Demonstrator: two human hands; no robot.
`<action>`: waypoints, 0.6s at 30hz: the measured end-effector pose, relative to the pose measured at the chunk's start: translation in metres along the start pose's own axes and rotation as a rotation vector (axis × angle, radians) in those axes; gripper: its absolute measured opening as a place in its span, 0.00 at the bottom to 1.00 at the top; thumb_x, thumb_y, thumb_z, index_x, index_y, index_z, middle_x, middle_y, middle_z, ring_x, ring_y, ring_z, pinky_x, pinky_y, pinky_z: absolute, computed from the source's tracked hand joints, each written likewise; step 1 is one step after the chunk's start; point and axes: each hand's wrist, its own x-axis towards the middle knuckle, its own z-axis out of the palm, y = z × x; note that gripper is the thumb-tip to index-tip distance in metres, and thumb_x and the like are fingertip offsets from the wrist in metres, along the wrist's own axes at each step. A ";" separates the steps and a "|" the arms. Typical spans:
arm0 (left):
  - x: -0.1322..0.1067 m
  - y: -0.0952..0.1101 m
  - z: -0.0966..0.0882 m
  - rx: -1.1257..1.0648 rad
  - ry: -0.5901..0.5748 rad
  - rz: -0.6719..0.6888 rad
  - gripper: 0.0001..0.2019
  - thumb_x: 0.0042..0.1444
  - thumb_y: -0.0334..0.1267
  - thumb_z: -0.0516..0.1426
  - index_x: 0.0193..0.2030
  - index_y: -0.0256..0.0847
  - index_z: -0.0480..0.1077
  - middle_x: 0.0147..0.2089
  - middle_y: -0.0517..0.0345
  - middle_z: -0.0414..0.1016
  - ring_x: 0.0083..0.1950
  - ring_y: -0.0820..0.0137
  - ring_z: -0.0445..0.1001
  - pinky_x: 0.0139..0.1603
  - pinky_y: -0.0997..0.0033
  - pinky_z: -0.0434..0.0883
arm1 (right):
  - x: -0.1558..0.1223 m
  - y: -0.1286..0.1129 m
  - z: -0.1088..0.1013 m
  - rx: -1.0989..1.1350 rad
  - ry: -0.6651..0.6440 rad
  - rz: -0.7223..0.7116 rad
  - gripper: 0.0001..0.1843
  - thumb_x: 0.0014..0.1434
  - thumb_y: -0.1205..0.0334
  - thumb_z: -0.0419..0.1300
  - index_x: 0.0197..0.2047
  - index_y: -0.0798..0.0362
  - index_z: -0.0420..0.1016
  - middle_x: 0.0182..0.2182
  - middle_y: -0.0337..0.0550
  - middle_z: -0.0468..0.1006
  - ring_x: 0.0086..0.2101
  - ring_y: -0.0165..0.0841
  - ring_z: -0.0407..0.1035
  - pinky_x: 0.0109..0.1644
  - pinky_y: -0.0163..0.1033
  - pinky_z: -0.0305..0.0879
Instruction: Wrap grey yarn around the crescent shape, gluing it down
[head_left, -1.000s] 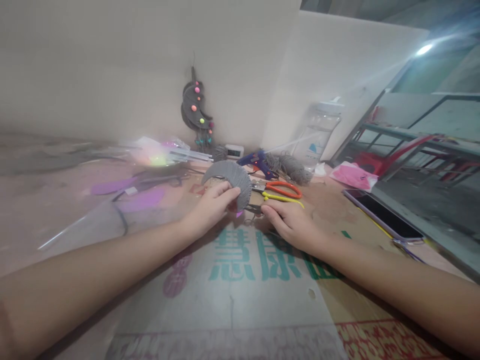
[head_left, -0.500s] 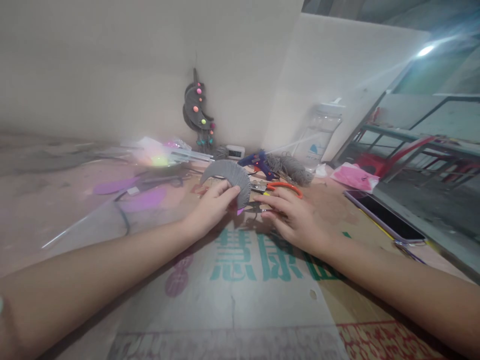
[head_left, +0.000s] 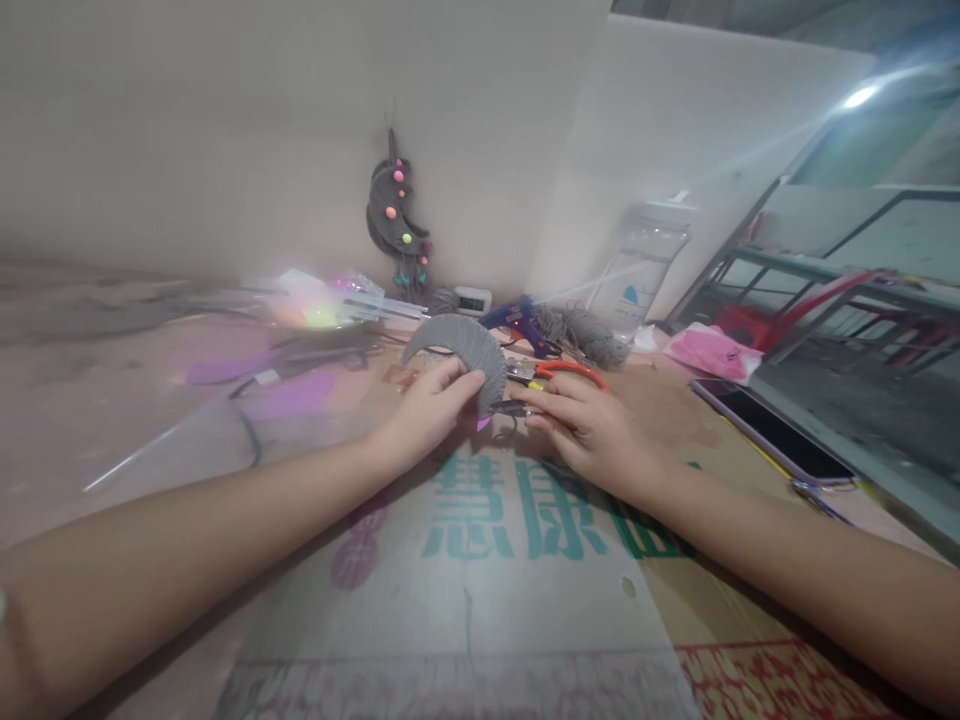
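My left hand (head_left: 431,410) pinches a crescent moon wrapped in grey yarn (head_left: 469,345), its thumb lying on the front. A purple edge shows at the crescent's lower tip. In my right hand (head_left: 589,420) is a small dark pointed tool (head_left: 510,408) that looks like thread snips, gripped between thumb and fingers. Its tip reaches the lower end of the crescent. A loose grey strand (head_left: 506,432) curls below it. Just behind my right hand lie orange-handled scissors (head_left: 574,370), partly hidden by the fingers.
A blue glue gun (head_left: 525,325) and a grey yarn bundle (head_left: 589,335) lie behind. A decorated grey crescent (head_left: 391,205) hangs on the wall. A water bottle (head_left: 641,265), pink packet (head_left: 712,350) and phone (head_left: 780,430) stand or lie right; purple pieces (head_left: 292,397) lie left.
The dark tool's blades, apart before, now look closed together at the crescent's lower tip. Both hands otherwise keep their places; the view has shifted slightly.
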 end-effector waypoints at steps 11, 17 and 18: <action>0.002 -0.005 -0.001 -0.016 -0.014 -0.003 0.14 0.56 0.44 0.54 0.23 0.41 0.60 0.23 0.66 0.62 0.27 0.74 0.62 0.30 0.72 0.59 | 0.001 0.000 0.001 0.015 0.036 -0.053 0.13 0.67 0.64 0.54 0.48 0.55 0.79 0.30 0.44 0.72 0.31 0.34 0.67 0.34 0.38 0.63; 0.001 -0.003 -0.001 -0.023 -0.026 -0.003 0.13 0.56 0.43 0.54 0.23 0.41 0.61 0.23 0.65 0.62 0.27 0.74 0.62 0.30 0.72 0.58 | 0.000 0.001 0.002 0.038 0.044 -0.046 0.14 0.68 0.62 0.53 0.48 0.54 0.79 0.29 0.44 0.73 0.31 0.34 0.68 0.33 0.38 0.63; 0.001 -0.003 0.000 -0.024 -0.028 -0.002 0.13 0.56 0.43 0.54 0.23 0.41 0.61 0.23 0.65 0.62 0.27 0.74 0.61 0.30 0.72 0.58 | 0.000 0.001 0.002 0.040 0.038 -0.042 0.14 0.68 0.62 0.53 0.47 0.53 0.79 0.29 0.43 0.73 0.31 0.34 0.68 0.33 0.38 0.63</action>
